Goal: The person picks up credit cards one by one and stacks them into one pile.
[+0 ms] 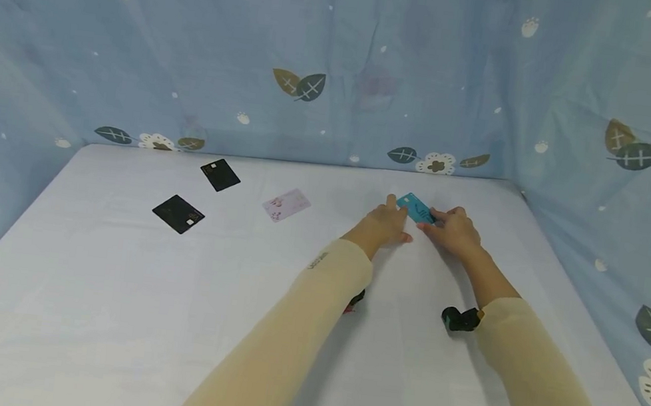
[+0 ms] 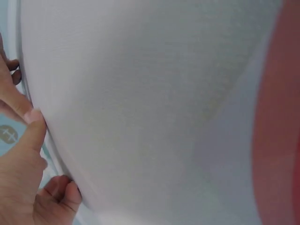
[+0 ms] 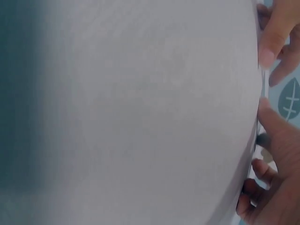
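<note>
A bright blue card (image 1: 415,206) lies near the table's far edge, right of centre in the head view. My left hand (image 1: 383,225) is at its left end, fingers loosely bent and touching its edge, thumb apart from it. At the right end, my right hand (image 1: 456,232) pinches the card between thumb and forefinger. A small dark patch shows by the right fingertips; what it is cannot be made out. Both wrist views look along the tabletop: the left hand (image 2: 23,173) and right hand (image 3: 276,164) appear at the frame edges, the card hardly visible.
Two black cards (image 1: 178,214) (image 1: 221,175) lie on the left of the white-covered table (image 1: 108,312). A pale pink card (image 1: 286,205) with a flower print lies between them and my left hand. Blue patterned cloth (image 1: 366,53) hangs behind the table and at both sides.
</note>
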### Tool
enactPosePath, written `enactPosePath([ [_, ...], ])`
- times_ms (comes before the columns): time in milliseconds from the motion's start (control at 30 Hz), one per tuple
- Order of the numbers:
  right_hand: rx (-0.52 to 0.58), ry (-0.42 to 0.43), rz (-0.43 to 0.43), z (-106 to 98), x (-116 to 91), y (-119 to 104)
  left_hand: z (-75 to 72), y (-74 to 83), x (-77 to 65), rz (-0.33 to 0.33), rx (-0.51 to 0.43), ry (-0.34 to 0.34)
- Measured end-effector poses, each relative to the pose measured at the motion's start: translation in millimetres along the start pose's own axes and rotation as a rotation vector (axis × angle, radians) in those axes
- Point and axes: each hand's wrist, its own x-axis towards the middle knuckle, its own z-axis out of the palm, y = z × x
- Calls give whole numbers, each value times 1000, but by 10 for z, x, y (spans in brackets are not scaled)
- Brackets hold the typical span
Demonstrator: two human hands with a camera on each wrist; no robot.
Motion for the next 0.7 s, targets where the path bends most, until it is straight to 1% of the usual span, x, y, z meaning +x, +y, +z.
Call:
enactPosePath([
  [67,14,-21,-11,0,-8,16,1,-10,-6,-12,1,-5],
  [167,29,-43,-21,5,-20,31,8,-18,-24,-15,45,-22],
  [300,32,-46,-37,-8,-34,35,5,-22,-37,-12,61,-24],
  [400,36,-48,-51,-31,-39,35,-10,-42,-33,-7,34,-14],
  [467,41,-57,-57,-45,-39,36,-30,-63,-37,-4,-2,-14],
  [600,52,-74,-66,-56,-34,44,-65,-104,-44,15,-57,-10],
  [700,57,-80,-65,-56,-31,56,-59,-131,-34,43,-73,14],
])
